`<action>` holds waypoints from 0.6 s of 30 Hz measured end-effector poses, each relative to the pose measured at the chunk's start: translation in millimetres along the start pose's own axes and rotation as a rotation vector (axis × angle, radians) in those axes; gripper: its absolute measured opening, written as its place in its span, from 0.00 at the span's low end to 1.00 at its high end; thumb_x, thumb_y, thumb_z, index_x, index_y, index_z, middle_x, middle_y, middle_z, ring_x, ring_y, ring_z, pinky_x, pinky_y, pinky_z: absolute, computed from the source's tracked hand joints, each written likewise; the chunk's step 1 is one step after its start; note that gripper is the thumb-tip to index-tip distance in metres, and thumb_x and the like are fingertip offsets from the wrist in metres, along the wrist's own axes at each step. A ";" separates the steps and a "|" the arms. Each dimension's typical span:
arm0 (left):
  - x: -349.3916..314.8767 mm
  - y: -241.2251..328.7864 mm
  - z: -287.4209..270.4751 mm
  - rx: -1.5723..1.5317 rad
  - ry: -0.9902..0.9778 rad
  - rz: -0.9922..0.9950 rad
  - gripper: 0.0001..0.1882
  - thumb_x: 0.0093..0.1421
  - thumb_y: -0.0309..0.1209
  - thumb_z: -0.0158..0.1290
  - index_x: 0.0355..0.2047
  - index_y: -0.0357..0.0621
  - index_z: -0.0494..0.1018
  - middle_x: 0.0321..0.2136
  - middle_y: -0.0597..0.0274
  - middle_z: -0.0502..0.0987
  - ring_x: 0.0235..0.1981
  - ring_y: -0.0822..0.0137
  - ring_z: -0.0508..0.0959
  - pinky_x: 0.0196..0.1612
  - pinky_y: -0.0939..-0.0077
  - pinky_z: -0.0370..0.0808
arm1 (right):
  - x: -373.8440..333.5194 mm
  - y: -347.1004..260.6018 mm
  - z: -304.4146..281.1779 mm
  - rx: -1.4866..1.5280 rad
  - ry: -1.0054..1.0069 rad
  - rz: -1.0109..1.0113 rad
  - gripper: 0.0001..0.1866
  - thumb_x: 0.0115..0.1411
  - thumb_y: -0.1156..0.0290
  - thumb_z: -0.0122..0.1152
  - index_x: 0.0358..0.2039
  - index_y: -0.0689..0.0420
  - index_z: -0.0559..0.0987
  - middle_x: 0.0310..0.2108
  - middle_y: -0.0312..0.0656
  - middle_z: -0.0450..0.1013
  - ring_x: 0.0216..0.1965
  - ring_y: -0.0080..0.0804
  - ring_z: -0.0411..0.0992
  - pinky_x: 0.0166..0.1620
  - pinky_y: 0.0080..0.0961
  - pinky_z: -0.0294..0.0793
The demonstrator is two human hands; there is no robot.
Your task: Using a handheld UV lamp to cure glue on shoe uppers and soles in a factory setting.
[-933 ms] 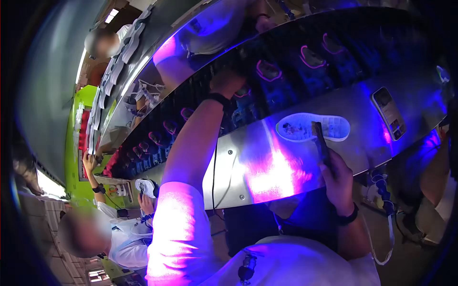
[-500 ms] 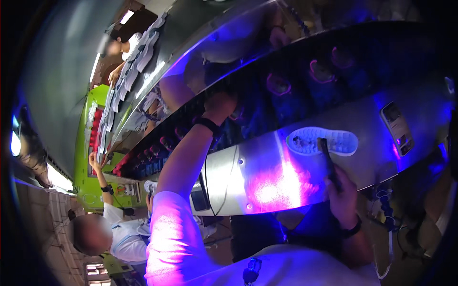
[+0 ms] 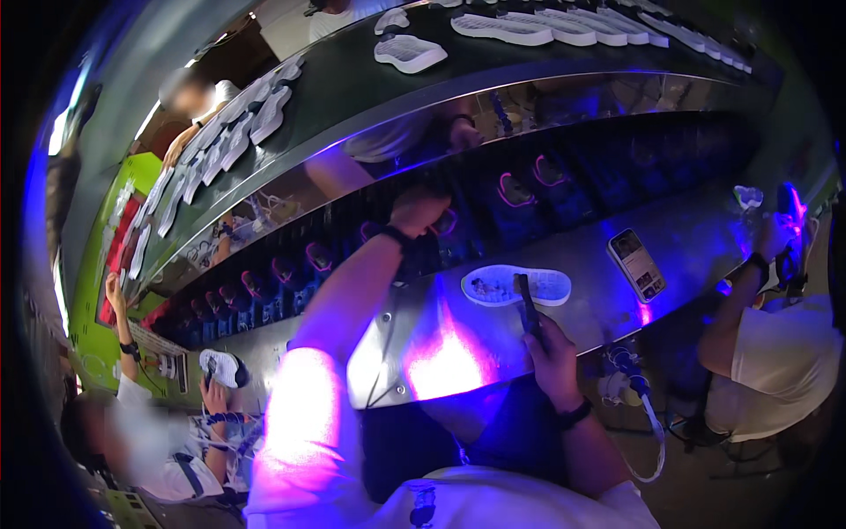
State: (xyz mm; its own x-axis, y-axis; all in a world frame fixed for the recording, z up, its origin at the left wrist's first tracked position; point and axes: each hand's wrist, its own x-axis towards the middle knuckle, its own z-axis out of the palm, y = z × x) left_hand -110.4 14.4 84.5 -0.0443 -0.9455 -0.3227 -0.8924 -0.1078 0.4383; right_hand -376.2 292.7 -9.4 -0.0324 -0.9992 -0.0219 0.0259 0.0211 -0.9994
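A white shoe sole [image 3: 551,287] lies on the metal ledge, its tread-like inside facing up with dark smudges toward its left end. My right hand [image 3: 553,353] is closed round the dark handle of a brush [image 3: 527,309], whose head rests over the middle of the sole. Further off, my left hand [image 3: 421,212] reaches into the dark channel beside a pink-rimmed shoe upper [image 3: 447,222]. Shadow hides most of its fingers, so their grip is unclear. More pink-rimmed uppers [image 3: 515,189] stand in a row along the channel.
A phone [image 3: 638,264] lies on the ledge right of the sole. Beyond the shiny panel, a dark belt [image 3: 335,110] carries several white soles. Co-workers sit at left and right; the right one's hand [image 3: 768,238] is near the ledge. Pink-white light glares on the metal.
The view has swung, so the ledge and sole appear further left, and the belt and right-hand co-worker now show. The brush stays over the sole; my left hand remains in the channel.
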 end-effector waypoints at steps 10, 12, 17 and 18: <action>-310.6 -108.7 82.7 0.726 0.358 0.485 0.41 0.61 0.49 0.56 0.63 0.25 0.63 0.33 0.48 0.80 0.23 0.61 0.78 0.23 0.64 0.76 | -8.6 -7.7 -2.6 0.049 -0.024 0.017 0.21 0.66 0.79 0.58 0.59 0.61 0.74 0.28 0.35 0.77 0.21 0.17 0.70 0.24 0.17 0.72; -339.3 -109.0 94.6 0.627 0.228 0.308 0.39 0.60 0.49 0.57 0.62 0.31 0.66 0.33 0.50 0.80 0.24 0.57 0.80 0.24 0.60 0.78 | -18.4 -14.5 -4.6 0.064 -0.051 0.070 0.20 0.65 0.79 0.60 0.58 0.62 0.76 0.29 0.36 0.78 0.23 0.15 0.71 0.26 0.16 0.72; -361.8 -139.0 86.9 -0.553 0.185 0.329 0.41 0.55 0.44 0.68 0.64 0.38 0.68 0.49 0.48 0.81 0.51 0.55 0.82 0.54 0.62 0.79 | -73.1 -60.2 1.9 -0.122 -0.116 0.041 0.20 0.64 0.76 0.65 0.57 0.62 0.79 0.35 0.35 0.81 0.28 0.14 0.73 0.33 0.15 0.72; -363.8 -128.4 89.4 -0.782 0.220 0.331 0.42 0.57 0.38 0.69 0.67 0.36 0.64 0.53 0.52 0.79 0.56 0.62 0.77 0.59 0.65 0.74 | -75.8 -62.0 -1.6 -0.193 -0.096 -0.056 0.19 0.64 0.76 0.65 0.55 0.63 0.80 0.36 0.36 0.81 0.30 0.15 0.73 0.35 0.15 0.73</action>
State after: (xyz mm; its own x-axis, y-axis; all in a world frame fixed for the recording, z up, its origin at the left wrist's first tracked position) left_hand -19.9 399.8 70.6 -0.0871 -0.9946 0.0561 -0.2819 0.0787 0.9562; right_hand -376.9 367.2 54.2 0.0673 -0.9974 0.0266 -0.1652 -0.0374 -0.9855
